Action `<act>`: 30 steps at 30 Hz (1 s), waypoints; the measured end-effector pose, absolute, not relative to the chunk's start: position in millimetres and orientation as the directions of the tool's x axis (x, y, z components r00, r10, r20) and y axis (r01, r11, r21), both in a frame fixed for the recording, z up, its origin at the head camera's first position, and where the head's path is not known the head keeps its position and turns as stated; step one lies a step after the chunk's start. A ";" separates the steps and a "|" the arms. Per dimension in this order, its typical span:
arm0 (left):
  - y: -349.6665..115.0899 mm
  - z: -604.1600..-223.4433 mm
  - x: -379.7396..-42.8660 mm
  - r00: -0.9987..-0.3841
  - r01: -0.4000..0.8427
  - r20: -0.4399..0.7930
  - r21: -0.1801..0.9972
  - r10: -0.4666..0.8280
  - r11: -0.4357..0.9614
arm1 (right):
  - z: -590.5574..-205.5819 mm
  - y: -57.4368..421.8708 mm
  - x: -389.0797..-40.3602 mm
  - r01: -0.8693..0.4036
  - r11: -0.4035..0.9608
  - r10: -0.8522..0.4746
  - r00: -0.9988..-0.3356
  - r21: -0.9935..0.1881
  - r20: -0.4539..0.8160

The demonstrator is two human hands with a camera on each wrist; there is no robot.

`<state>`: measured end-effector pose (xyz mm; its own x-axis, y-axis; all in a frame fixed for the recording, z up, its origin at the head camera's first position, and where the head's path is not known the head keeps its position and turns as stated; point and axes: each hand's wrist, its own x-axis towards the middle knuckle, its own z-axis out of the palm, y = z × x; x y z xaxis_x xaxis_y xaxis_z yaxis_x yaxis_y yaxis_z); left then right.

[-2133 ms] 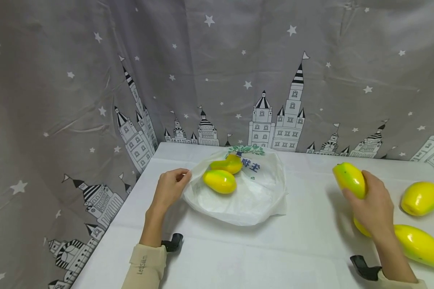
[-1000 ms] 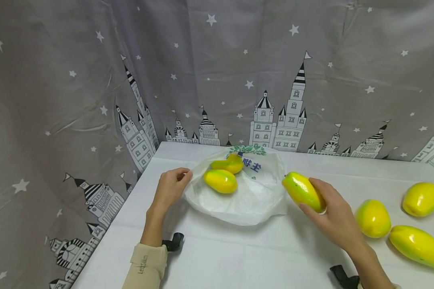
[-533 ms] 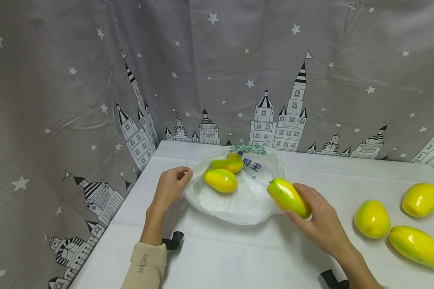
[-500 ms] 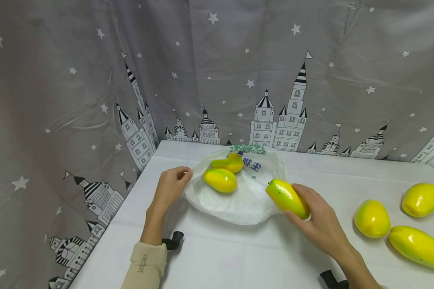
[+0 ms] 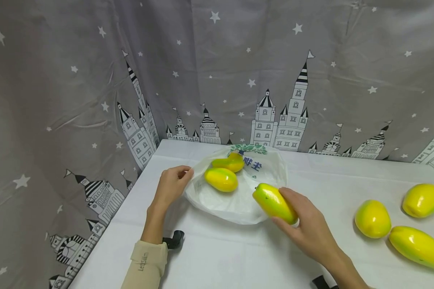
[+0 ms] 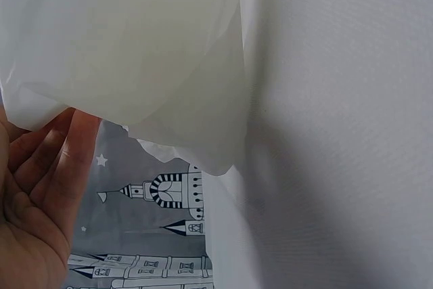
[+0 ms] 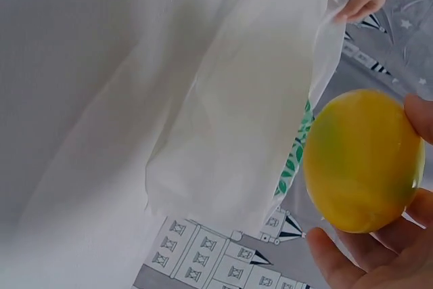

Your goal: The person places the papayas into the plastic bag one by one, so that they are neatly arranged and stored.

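A white plastic bag [image 5: 238, 204] with green leaf print and dark lettering lies on the table, its mouth held wide. My left hand [image 5: 171, 184] pinches the left edge of its rim; in the left wrist view the fingertips go behind the film. Inside rest an oval yellow fruit [image 5: 221, 180] and a narrow-necked one [image 5: 230, 162] behind it. My right hand [image 5: 307, 224] grips an oblong, glossy yellow-green fruit [image 5: 273, 202], mango-like with a small stem nub, between thumb and fingers. Its stem end overlaps the bag's front right part in the head view.
To the right on the white table [image 5: 220, 257] sit a round yellow-green fruit [image 5: 372, 218], another yellow fruit [image 5: 423, 200] and a long one [image 5: 419, 247]. A grey curtain [image 5: 209, 60] printed with castles and stars stands behind and at the left.
My right hand has carried the oblong fruit leftward from the fruits at the right to over the bag's right front rim. My left hand stays at the bag's left edge.
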<state>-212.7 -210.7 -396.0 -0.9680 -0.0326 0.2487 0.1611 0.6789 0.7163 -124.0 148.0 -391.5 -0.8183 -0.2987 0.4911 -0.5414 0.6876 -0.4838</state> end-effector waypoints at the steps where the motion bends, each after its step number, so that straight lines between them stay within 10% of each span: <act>1: -210.7 -395.8 -212.7 -0.968 0.161 0.249 0.716 -0.032 0.679 | -391.7 146.8 -123.7 -0.539 0.687 -0.297 -0.820 -0.487 0.488; 30: -212.6 -394.4 -211.9 -0.968 0.155 0.247 0.719 -0.041 0.678 | -397.4 93.4 -135.1 -0.593 0.609 -0.393 -0.803 -0.527 0.449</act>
